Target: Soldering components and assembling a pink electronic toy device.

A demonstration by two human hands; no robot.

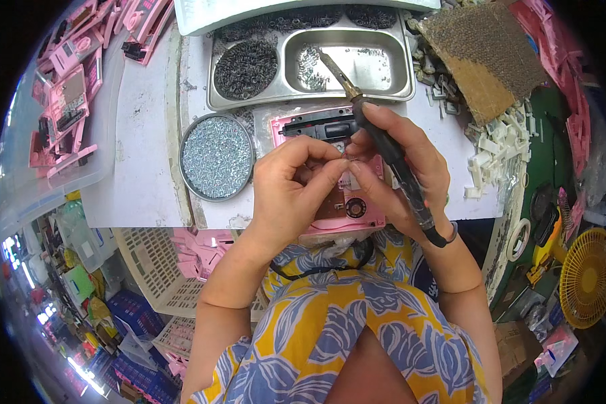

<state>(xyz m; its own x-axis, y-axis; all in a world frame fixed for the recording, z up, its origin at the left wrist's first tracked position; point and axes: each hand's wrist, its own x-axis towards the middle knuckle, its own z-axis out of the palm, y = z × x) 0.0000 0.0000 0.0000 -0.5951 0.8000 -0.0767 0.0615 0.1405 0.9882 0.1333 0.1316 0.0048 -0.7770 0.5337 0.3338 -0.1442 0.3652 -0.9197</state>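
My right hand (pixel 432 165) is closed round a black-handled soldering iron (pixel 398 161), whose bare metal tip points up and away over the steel tray. My left hand (pixel 286 185) is pinched closed, its fingertips meeting the thumb and finger of my right hand. Whatever small piece lies between them is hidden. Below both hands rests a pink plastic casing (pixel 374 219) with a black bar-shaped part (pixel 316 126) at its far end. A round black dial (pixel 355 207) and a brown board show at its near end.
Left of the casing stands a round dish of small silvery screws (pixel 217 158). Beyond it, a steel tray (pixel 310 97) holds dark springs and small metal bits. White plastic parts (pixel 495 151) and a brown board (pixel 485 57) lie right; a clear bin (pixel 118 128) of pink casings stands left.
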